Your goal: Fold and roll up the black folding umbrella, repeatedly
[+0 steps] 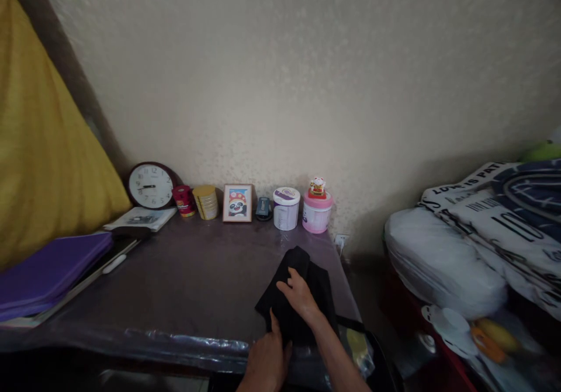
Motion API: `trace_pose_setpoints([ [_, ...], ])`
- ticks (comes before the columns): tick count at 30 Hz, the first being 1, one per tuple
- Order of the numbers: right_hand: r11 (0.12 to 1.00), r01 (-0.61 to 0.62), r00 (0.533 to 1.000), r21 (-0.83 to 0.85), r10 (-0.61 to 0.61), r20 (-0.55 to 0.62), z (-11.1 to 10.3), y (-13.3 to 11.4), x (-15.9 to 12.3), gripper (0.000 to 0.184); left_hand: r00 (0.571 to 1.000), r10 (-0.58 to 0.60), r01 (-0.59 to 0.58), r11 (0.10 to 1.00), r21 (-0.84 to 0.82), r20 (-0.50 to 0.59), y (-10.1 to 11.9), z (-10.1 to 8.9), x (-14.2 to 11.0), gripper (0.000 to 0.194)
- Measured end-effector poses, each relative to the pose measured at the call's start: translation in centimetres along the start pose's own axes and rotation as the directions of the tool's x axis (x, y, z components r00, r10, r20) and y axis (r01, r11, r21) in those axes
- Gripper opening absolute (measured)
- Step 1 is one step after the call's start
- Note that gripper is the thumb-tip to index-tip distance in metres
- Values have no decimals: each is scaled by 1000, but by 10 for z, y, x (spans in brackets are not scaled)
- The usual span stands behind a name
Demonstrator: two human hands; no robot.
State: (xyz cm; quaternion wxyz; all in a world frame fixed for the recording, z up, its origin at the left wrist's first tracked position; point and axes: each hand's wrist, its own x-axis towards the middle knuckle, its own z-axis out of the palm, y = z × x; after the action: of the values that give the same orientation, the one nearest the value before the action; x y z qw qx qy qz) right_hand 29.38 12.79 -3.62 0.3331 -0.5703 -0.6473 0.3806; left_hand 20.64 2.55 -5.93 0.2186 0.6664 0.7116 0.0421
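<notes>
A black fabric item [324, 298], folded over on itself, lies near the right front corner of the table; it could be a bag or a garment. A dark strap [349, 323] runs from its right side over the table edge. My right hand [298, 295] rests on top of the fabric, thumb and forefinger apart. Lower down, my left hand [268, 354] touches the fabric's near left edge, forefinger stretched forward and thumb apart from it. The other fingers of both hands are partly hidden.
Along the wall stand a clock [151, 186], a red can [183, 201], a yellow container [205, 203], a panda picture [237, 203], a purple-white tub [286, 211] and a pink tub [316, 217] bearing a cat figurine [318, 187]. Purple folders [52, 269] lie left; bedding [438, 257] is piled right.
</notes>
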Motion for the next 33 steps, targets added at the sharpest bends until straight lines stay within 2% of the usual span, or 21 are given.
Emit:
trace_pose_setpoints([
  [5, 945, -2, 996, -327, 30, 79, 4, -7, 2, 49, 1000, 19, -19, 1000, 16, -20, -7, -3, -1, 58],
  [8, 908, 13, 995, -418, 29, 95, 3, -14, 2, 47, 984, 97, -92, 995, 46, -147, -15, -4, -6, 53],
  [10, 893, 34, 994, -448, 18, 112, 3, -18, 1, 47, 932, 204, -187, 979, 85, -299, -18, -5, -10, 45],
  [12, 881, 79, 989, -466, -9, 151, 4, -21, 0, 44, 866, 314, -293, 949, 114, -389, -15, -8, -11, 36],
  [15, 873, 154, 972, -464, -49, 231, 2, -24, 0, 35, 823, 435, -430, 897, 100, -365, -4, -12, -8, 29],
  [17, 883, 199, 952, -426, -70, 299, -2, -24, 1, 30, 802, 485, -487, 869, 88, -348, 1, -13, -3, 35],
  [19, 897, 258, 918, -358, -113, 380, -6, -24, 2, 27, 801, 491, -497, 864, 79, -342, 3, -10, 3, 45],
  [21, 894, 318, 889, -316, -165, 428, -8, -23, 1, 26, 827, 458, -466, 883, 55, -326, 3, -6, 6, 49],
  [24, 859, 379, 876, -344, -214, 432, -8, -25, -4, 26, 870, 401, -417, 909, 6, -288, 1, -2, 8, 48],
  [26, 835, 435, 861, -337, -276, 427, -9, -26, -11, 26, 871, 407, -425, 905, -9, -276, 1, -1, 8, 45],
  [30, 793, 566, 811, -225, -485, 328, -20, -19, -27, 27, 838, 474, -484, 874, 34, -270, -2, 1, 9, 47],
  [33, 763, 605, 795, -227, -563, 226, -32, -2, -31, 28, 840, 455, -454, 888, 76, -294, -5, 6, 11, 54],
])
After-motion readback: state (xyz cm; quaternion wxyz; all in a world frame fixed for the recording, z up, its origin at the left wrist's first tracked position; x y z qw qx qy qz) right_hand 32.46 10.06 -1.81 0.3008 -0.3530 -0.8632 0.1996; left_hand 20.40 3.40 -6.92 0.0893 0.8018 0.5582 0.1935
